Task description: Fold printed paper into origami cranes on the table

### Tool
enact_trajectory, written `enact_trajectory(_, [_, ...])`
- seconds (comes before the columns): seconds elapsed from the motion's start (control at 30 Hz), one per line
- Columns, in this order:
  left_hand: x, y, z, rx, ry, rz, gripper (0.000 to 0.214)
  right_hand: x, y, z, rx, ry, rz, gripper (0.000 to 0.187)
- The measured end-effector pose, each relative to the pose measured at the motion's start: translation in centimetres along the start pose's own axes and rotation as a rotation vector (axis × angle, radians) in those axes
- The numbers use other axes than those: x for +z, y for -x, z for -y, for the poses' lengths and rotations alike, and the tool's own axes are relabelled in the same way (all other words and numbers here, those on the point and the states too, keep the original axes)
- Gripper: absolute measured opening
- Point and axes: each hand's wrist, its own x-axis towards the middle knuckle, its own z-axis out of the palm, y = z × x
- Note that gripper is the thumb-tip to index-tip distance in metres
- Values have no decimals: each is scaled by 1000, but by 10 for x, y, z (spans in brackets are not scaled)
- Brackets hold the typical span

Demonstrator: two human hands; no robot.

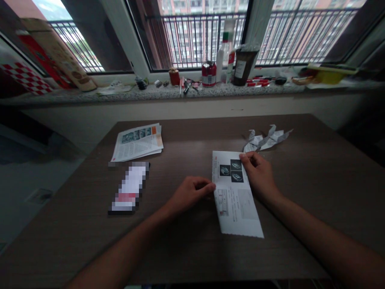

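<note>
A folded printed paper sheet lies on the brown wooden table, a long strip with small dark pictures near its top. My left hand rests curled at the sheet's left edge, fingertips pressed on the edge. My right hand sits at the sheet's upper right, fingers closed and pinching its top right corner. Just beyond my right hand lies a crumpled folded paper shape.
A stack of printed leaflets lies at the table's far left, with a blurred-out phone-sized object in front of it. The stone windowsill behind holds a red can, bottles, a dark cup and small tools.
</note>
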Motion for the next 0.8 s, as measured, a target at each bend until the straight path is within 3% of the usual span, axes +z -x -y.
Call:
enact_trajectory(0.33, [6, 1, 0, -4, 82, -1, 33, -1, 1, 2, -15, 34, -31, 34])
enact_trajectory(0.8, [5, 3, -10, 30, -28, -101, 27, -1, -1, 4, -16, 54, -47, 35])
